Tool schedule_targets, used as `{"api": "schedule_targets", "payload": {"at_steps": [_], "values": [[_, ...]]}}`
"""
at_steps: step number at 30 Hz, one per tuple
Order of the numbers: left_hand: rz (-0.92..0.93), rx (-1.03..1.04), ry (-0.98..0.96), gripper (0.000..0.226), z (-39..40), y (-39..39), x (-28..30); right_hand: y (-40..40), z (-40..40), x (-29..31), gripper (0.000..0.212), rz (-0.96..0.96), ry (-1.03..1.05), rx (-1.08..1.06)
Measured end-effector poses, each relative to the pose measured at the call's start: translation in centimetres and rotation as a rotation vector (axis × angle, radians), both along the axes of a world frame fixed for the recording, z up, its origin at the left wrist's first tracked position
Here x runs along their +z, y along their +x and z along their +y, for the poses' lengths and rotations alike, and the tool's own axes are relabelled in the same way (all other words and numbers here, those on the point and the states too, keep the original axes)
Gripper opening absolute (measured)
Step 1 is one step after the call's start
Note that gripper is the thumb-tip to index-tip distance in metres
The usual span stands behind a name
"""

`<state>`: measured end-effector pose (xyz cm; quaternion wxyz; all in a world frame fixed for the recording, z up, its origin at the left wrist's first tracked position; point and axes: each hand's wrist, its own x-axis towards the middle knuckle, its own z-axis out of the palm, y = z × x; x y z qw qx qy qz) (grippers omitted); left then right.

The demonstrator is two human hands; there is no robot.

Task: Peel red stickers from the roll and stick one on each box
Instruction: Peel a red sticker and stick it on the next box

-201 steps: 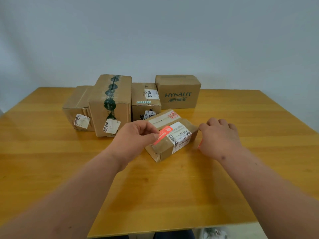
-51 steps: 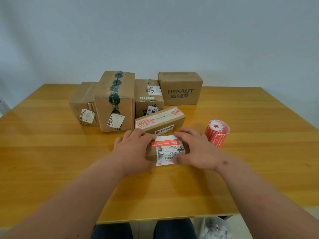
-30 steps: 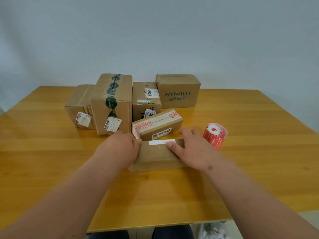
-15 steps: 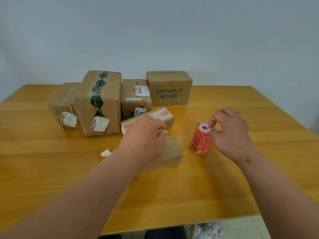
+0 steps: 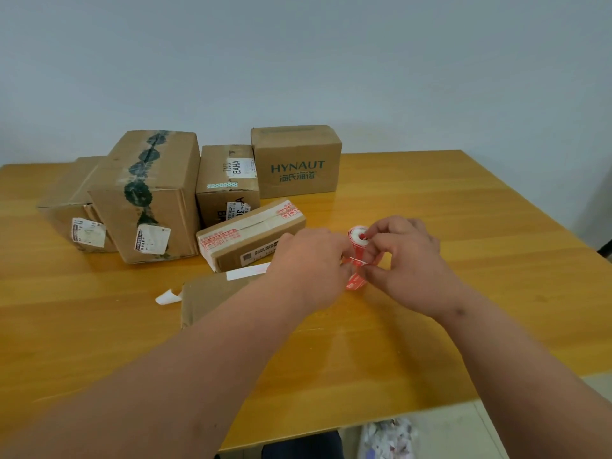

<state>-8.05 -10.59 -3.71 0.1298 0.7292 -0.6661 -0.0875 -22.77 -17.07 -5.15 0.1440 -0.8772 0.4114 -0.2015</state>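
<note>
The red sticker roll [image 5: 357,240] is held just above the wooden table [image 5: 430,226] between both hands. My right hand [image 5: 405,260] grips the roll, thumb at its white core. My left hand [image 5: 311,263] pinches the loose red sticker strip at the roll's lower edge. A small flat box [image 5: 212,298] lies plain side up under my left forearm, partly hidden. Behind it lies a long box with red-printed tape [image 5: 251,238]. Further back stand several cardboard boxes: a tall one with green tape [image 5: 149,193], a low one [image 5: 69,200], a BAHA-labelled one [image 5: 228,183] and a HYNAUT one [image 5: 298,160].
A curled white scrap of backing paper [image 5: 168,296] lies on the table left of the flat box. Bare tabletop stretches right of the roll and along the near edge. Crumpled paper [image 5: 387,438] lies on the floor beyond the near edge.
The small box was turned plain side up and let go. My right hand picked up the roll, and my left hand moved from the box over to pinch the roll's loose end.
</note>
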Motion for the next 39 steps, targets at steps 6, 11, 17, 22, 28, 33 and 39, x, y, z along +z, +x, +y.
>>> {"api": "schedule_targets", "payload": {"at_steps": [6,11,17,22,28,33,39], "values": [[0.148,0.012,0.051,0.014,0.0,0.6,0.3,0.1,-0.1,0.7,0.014,0.005,0.023,0.020],[0.207,-0.017,0.091,0.010,0.2,1.1,0.8,0.5,0.1,1.1,0.018,0.070,0.003,0.063],[0.146,-0.008,0.075,0.018,0.2,1.1,0.7,1.1,0.4,1.3,0.009,0.156,-0.060,0.075],[0.182,-0.004,0.067,0.019,0.3,1.1,0.9,1.1,0.4,1.4,0.011,0.132,-0.079,0.082],[0.318,-0.012,0.077,0.019,0.1,1.5,0.9,0.9,0.2,1.3,0.013,0.101,-0.088,0.121],[0.450,-0.017,0.099,0.020,0.0,1.8,1.0,0.7,0.2,1.3,0.023,0.075,-0.093,0.157],[0.547,-0.007,0.114,0.014,-0.1,2.1,1.1,0.7,-0.1,1.0,0.018,0.046,-0.112,0.188]]}}
